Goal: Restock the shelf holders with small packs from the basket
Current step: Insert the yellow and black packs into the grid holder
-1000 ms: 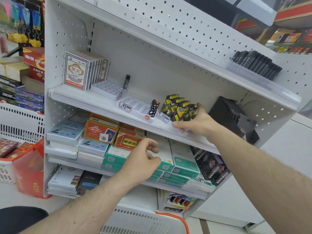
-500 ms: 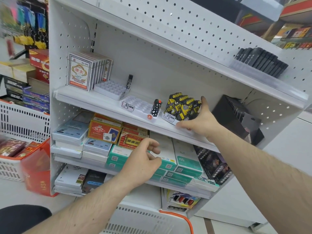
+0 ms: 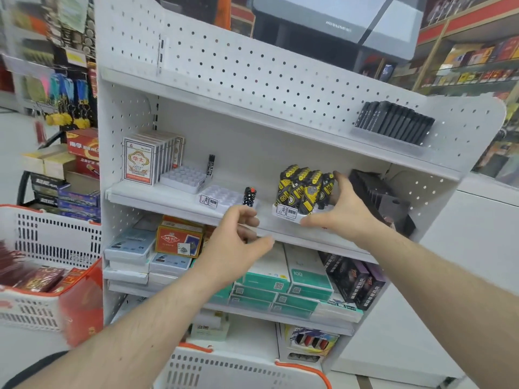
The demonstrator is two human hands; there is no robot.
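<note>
Two bare forearms with sparse hair, no sleeves, rings, watch or gloves in view

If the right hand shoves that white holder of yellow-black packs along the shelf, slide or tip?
Likely slides: the white holder sits flat on the smooth shelf. The yellow-black packs stand tall and upright, so probably top-heavy; a jerk could tip some. Right hand low at its front edge helps.
</note>
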